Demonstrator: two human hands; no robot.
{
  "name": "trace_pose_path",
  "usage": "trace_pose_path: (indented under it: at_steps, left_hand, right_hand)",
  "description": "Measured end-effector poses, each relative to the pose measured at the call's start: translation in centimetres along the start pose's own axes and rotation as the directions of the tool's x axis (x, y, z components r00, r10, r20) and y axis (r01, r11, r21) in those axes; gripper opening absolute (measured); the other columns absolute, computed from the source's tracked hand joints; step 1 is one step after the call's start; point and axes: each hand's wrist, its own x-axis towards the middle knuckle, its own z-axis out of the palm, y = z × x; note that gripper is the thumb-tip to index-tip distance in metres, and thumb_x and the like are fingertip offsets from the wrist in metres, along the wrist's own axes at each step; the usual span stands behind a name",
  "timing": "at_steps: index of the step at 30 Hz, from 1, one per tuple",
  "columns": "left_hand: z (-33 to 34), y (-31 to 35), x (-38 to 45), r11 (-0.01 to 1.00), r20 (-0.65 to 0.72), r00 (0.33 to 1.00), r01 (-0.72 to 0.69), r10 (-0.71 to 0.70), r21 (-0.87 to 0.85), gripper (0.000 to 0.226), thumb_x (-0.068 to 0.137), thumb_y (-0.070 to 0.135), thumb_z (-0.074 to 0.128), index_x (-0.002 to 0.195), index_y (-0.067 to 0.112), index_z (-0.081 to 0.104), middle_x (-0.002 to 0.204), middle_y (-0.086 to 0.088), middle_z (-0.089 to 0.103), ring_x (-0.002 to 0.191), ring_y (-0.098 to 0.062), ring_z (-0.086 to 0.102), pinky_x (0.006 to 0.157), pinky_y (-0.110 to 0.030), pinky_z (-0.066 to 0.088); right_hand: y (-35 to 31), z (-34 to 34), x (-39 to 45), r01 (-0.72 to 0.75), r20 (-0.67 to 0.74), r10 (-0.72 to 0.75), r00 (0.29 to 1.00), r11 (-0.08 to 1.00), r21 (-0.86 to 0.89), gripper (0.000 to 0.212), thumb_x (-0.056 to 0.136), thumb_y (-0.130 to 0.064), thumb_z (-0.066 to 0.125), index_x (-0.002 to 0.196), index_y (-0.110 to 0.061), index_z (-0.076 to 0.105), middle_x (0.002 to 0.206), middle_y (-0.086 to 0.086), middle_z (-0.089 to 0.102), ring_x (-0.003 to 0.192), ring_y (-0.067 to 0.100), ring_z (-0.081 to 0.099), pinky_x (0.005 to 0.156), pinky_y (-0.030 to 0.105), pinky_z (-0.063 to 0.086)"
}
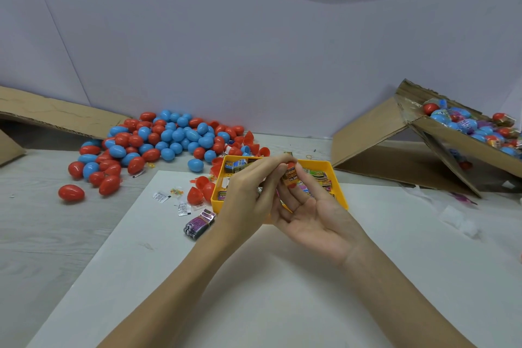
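Note:
My left hand (248, 195) and my right hand (313, 212) meet in front of a yellow tray (316, 164). Between them is a small orange printed packet (291, 176) with a red egg half at its top. My left fingertips pinch its upper end. My right hand lies palm up, its fingers curled round the packet from below. The tray holds several small printed packets. Both hands hide the tray's near middle.
A heap of red and blue plastic eggs (166, 141) lies at the back left. Open red egg halves (199, 191), small sachets and a purple packet bundle (199, 223) lie left of the tray. A tilted cardboard box (463, 133) with wrapped eggs stands right. Flat cardboard (50, 113) lies far left.

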Motion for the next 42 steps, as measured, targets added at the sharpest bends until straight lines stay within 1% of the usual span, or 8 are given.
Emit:
trace_pose_path:
  at_steps: [4,8,13,17,26,32,39,42]
  left_hand:
    - [-0.9,0.3,0.4,0.984,0.107,0.988,0.125,-0.112,-0.126,0.026,0.103,0.015,0.058,0.127,0.012,0.069,0.119,0.005,0.072,0.114,-0.017,0.066,0.095,-0.029,0.054]
    - [-1.6,0.0,0.8,0.981,0.205,0.971,0.152,-0.125,-0.121,0.031,0.103,0.009,0.058,0.133,0.014,0.064,0.128,0.006,0.068,0.124,-0.015,0.061,0.102,-0.03,0.051]
    - [-1.5,-0.1,1.0,0.914,0.228,0.924,0.353,-0.307,-0.2,0.028,0.105,0.026,0.056,0.132,0.023,0.062,0.125,0.012,0.069,0.118,-0.01,0.064,0.097,-0.031,0.054]
    - [-1.4,-0.3,1.1,0.863,0.156,0.906,0.422,-0.393,-0.277,0.021,0.096,0.025,0.069,0.114,0.015,0.072,0.099,0.004,0.076,0.092,-0.014,0.074,0.08,-0.024,0.059]
    - [-1.8,-0.4,1.1,0.834,0.187,0.926,0.376,-0.327,-0.404,0.034,0.088,0.01,0.075,0.119,0.024,0.076,0.108,0.001,0.073,0.105,-0.017,0.071,0.091,-0.024,0.057]
    - [-1.8,-0.8,1.0,0.892,0.165,0.951,0.303,-0.261,-0.336,0.034,0.09,0.008,0.072,0.124,0.011,0.072,0.104,-0.01,0.068,0.098,-0.027,0.066,0.088,-0.041,0.058]
    - [-1.8,-0.9,1.1,0.94,0.145,0.972,0.219,-0.186,-0.261,0.032,0.094,0.006,0.069,0.125,0.011,0.072,0.111,-0.003,0.072,0.105,-0.015,0.068,0.088,-0.022,0.055]
    - [-1.7,-0.5,1.1,0.881,0.185,0.931,0.36,-0.316,-0.307,0.031,0.095,0.025,0.07,0.125,0.021,0.072,0.113,0.006,0.075,0.104,-0.013,0.072,0.088,-0.026,0.059]
  right_hand:
    - [-0.2,0.1,-0.1,0.12,0.011,-0.119,0.993,0.987,-0.109,0.038,0.086,-0.031,0.077,0.12,-0.017,0.072,0.113,0.008,0.075,0.094,0.02,0.075,0.077,0.028,0.061]
    - [-0.4,-0.5,0.0,0.257,0.015,-0.264,0.964,0.923,-0.286,0.03,0.094,-0.023,0.07,0.12,-0.009,0.071,0.118,0.015,0.074,0.109,0.027,0.073,0.078,0.026,0.061]
    - [-0.5,-1.0,0.1,0.531,0.127,-0.658,0.742,0.462,-0.71,0.027,0.09,-0.01,0.076,0.117,-0.015,0.073,0.105,0.0,0.079,0.101,0.015,0.075,0.081,0.022,0.058]
    - [-0.3,-1.0,-0.1,0.566,0.231,-0.678,0.698,0.326,-0.757,0.029,0.089,-0.009,0.078,0.114,-0.022,0.073,0.102,-0.001,0.078,0.093,0.014,0.076,0.079,0.02,0.058]
    - [-0.3,-1.0,0.1,0.512,0.112,-0.634,0.765,0.494,-0.703,0.021,0.097,-0.023,0.067,0.114,-0.011,0.074,0.101,0.004,0.079,0.096,0.02,0.076,0.086,0.028,0.061]
    - [-0.1,-0.9,0.1,0.431,0.053,-0.456,0.888,0.786,-0.443,0.03,0.095,-0.022,0.066,0.119,-0.004,0.07,0.107,0.016,0.076,0.1,0.025,0.075,0.08,0.026,0.06]
    - [-0.6,-0.8,0.3,0.363,0.049,-0.364,0.93,0.892,-0.27,0.028,0.095,-0.011,0.067,0.121,-0.001,0.067,0.108,0.017,0.076,0.102,0.026,0.075,0.078,0.025,0.061]
    - [-0.4,-1.0,0.2,0.483,0.09,-0.497,0.863,0.761,-0.434,0.03,0.088,-0.006,0.074,0.118,-0.011,0.07,0.109,0.014,0.077,0.101,0.025,0.075,0.083,0.026,0.06]
